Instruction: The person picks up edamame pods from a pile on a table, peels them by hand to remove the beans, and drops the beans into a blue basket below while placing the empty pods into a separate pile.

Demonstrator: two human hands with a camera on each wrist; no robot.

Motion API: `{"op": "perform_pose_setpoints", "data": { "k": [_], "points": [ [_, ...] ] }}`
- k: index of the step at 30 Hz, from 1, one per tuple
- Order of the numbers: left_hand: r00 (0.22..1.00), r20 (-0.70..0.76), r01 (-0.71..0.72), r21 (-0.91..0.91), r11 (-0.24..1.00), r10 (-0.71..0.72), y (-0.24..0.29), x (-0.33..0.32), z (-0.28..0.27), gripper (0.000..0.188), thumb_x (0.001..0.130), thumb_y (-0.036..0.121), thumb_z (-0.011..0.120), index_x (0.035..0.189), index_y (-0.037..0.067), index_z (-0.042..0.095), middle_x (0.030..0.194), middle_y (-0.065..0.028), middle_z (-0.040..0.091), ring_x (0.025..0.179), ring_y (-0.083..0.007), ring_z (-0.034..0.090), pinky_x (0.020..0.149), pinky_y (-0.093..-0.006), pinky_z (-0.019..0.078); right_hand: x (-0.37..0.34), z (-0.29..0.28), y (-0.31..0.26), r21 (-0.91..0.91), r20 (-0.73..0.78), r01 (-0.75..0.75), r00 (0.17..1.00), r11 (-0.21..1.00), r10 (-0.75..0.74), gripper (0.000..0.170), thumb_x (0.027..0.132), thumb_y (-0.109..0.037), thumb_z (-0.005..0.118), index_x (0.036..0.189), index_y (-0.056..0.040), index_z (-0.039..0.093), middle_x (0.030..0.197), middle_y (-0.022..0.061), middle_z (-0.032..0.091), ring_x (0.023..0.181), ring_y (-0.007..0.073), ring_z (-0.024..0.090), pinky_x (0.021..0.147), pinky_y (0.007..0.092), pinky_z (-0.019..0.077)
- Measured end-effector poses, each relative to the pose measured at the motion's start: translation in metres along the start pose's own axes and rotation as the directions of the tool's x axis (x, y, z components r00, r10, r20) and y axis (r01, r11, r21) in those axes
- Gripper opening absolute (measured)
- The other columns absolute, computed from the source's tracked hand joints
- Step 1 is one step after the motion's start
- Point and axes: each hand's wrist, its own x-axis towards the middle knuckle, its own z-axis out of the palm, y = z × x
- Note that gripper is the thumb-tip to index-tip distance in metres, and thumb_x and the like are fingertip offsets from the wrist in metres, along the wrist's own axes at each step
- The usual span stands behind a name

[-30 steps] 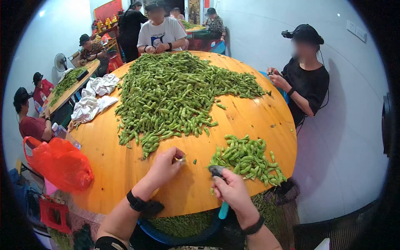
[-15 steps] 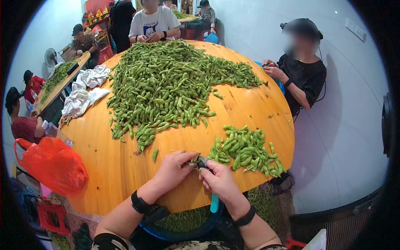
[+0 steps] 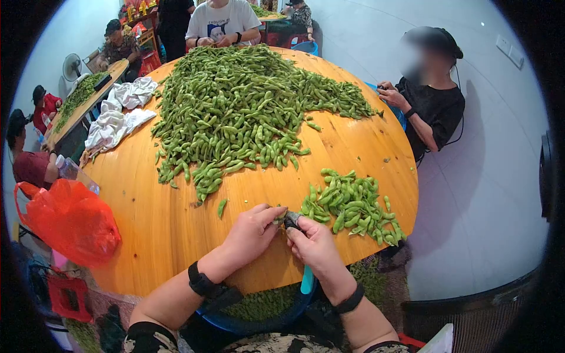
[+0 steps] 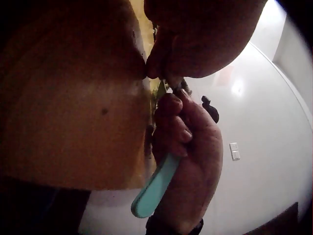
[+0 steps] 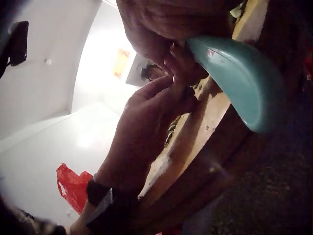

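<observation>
The left hand (image 3: 252, 234) pinches a small green pod (image 3: 279, 219), mostly hidden by the fingertips, against the dark end of a tool. Curled fingers of the right hand (image 3: 318, 246) grip this tool, and its teal handle (image 3: 306, 279) sticks out below the palm. In the left wrist view the right hand (image 4: 188, 129) holds the handle (image 4: 155, 188) below the left hand (image 4: 205, 36). The right wrist view shows the handle (image 5: 234, 78) large, near the left hand (image 5: 146, 117). The tool's tip is too obscured to make out.
A large pile of pods (image 3: 235, 117) covers the table's middle; a smaller heap (image 3: 353, 206) lies right of the hands. A red bag (image 3: 73, 223) and white cloths (image 3: 115, 123) are at left, a blue tub (image 3: 253, 329) below the table edge. People sit around.
The left hand has moved right to meet the right hand and tool. A single loose pod now lies on the table left of the hands. The head view has tilted downward.
</observation>
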Motion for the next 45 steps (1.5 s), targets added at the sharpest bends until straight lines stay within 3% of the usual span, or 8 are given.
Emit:
{"op": "perform_pose_setpoints", "data": {
  "k": [9, 18, 22, 24, 26, 31, 37, 45],
  "points": [
    [0.993, 0.093, 0.087, -0.127, 0.988, -0.075, -0.011, 0.000, 0.002, 0.026, 0.088, 0.002, 0.057, 0.114, 0.001, 0.062, 0.082, -0.0086, 0.063, 0.069, -0.0175, 0.064, 0.064, -0.0276, 0.0516, 0.001, 0.001, -0.006, 0.145, -0.023, -0.100, 0.994, 0.984, 0.105, 0.007, 0.090, -0.008, 0.052, 0.087, -0.0064, 0.057, 0.064, -0.0048, 0.050, 0.046, 0.0023, 0.040, 0.041, 0.0187, 0.0297],
    [0.848, 0.384, 0.527, -0.688, 0.499, -0.366, -0.018, 0.005, -0.008, 0.026, 0.094, 0.010, 0.049, 0.115, -0.001, 0.062, 0.089, -0.0029, 0.067, 0.066, -0.0079, 0.060, 0.062, -0.0229, 0.0509, 0.008, -0.014, -0.006, 0.252, 0.137, -0.192, 0.977, 0.948, 0.161, 0.016, 0.090, -0.008, 0.051, 0.104, -0.0040, 0.060, 0.068, -0.0004, 0.055, 0.043, 0.0031, 0.041, 0.035, 0.0175, 0.0311],
    [0.863, 0.342, 0.505, -0.583, 0.636, -0.372, -0.006, 0.006, -0.007, 0.026, 0.092, 0.009, 0.053, 0.115, -0.001, 0.061, 0.085, -0.0048, 0.067, 0.065, -0.0101, 0.061, 0.062, -0.0246, 0.0508, 0.003, -0.004, -0.008, 0.147, 0.055, -0.113, 0.993, 0.983, 0.106, 0.017, 0.090, -0.007, 0.051, 0.105, -0.0043, 0.060, 0.067, -0.0018, 0.055, 0.044, 0.0024, 0.042, 0.037, 0.0170, 0.0317],
    [0.944, 0.170, 0.322, -0.265, 0.909, -0.284, -0.006, 0.002, -0.003, 0.028, 0.092, 0.016, 0.057, 0.114, 0.000, 0.061, 0.091, -0.0031, 0.066, 0.073, -0.0078, 0.060, 0.069, -0.0223, 0.0492, -0.002, 0.006, -0.010, -0.031, -0.050, -0.004, 0.999, 0.999, 0.003, 0.017, 0.091, -0.007, 0.052, 0.105, -0.0049, 0.061, 0.066, -0.0034, 0.055, 0.045, 0.0015, 0.042, 0.039, 0.0165, 0.0318],
    [0.920, 0.204, 0.382, -0.292, 0.877, -0.333, 0.001, 0.002, -0.006, 0.028, 0.092, 0.016, 0.057, 0.114, 0.000, 0.061, 0.090, -0.0039, 0.067, 0.074, -0.0098, 0.061, 0.070, -0.0236, 0.0495, -0.001, 0.008, -0.006, -0.043, -0.061, 0.021, 0.998, 0.999, -0.024, 0.017, 0.090, -0.007, 0.052, 0.104, -0.0052, 0.061, 0.066, -0.0040, 0.054, 0.045, 0.0012, 0.042, 0.040, 0.0166, 0.0316],
    [0.999, 0.028, -0.034, -0.075, 0.997, 0.036, -0.014, 0.001, 0.002, 0.025, 0.093, 0.013, 0.053, 0.113, 0.001, 0.062, 0.080, -0.0003, 0.064, 0.070, -0.0052, 0.057, 0.062, -0.0220, 0.0468, -0.005, 0.011, -0.004, -0.026, -0.078, 0.054, 0.995, 0.998, -0.056, 0.016, 0.091, -0.007, 0.052, 0.103, -0.0059, 0.062, 0.066, -0.0051, 0.054, 0.046, 0.0011, 0.042, 0.040, 0.0170, 0.0310],
    [0.811, 0.309, 0.584, -0.479, 0.656, -0.497, 0.015, -0.002, -0.002, 0.031, 0.089, 0.005, 0.043, 0.112, 0.004, 0.064, 0.070, 0.0034, 0.055, 0.058, -0.0039, 0.045, 0.053, -0.0190, 0.0376, -0.014, 0.007, 0.007, -0.006, -0.073, 0.078, 0.994, 0.997, -0.078, 0.013, 0.087, -0.005, 0.056, 0.096, -0.0021, 0.064, 0.065, -0.0072, 0.050, 0.057, 0.0014, 0.045, 0.050, 0.0194, 0.0369],
    [0.931, 0.074, 0.358, -0.005, 0.934, -0.357, 0.021, -0.025, 0.001, 0.031, 0.083, 0.003, 0.043, 0.104, -0.001, 0.066, 0.075, -0.0057, 0.064, 0.065, -0.0150, 0.058, 0.061, -0.0284, 0.0477, -0.028, 0.010, 0.008, 0.064, 0.007, 0.014, 1.000, 0.998, -0.015, 0.014, 0.088, -0.006, 0.055, 0.098, -0.0016, 0.063, 0.067, -0.0061, 0.053, 0.057, 0.0013, 0.047, 0.050, 0.0193, 0.0376]
  ]
}}
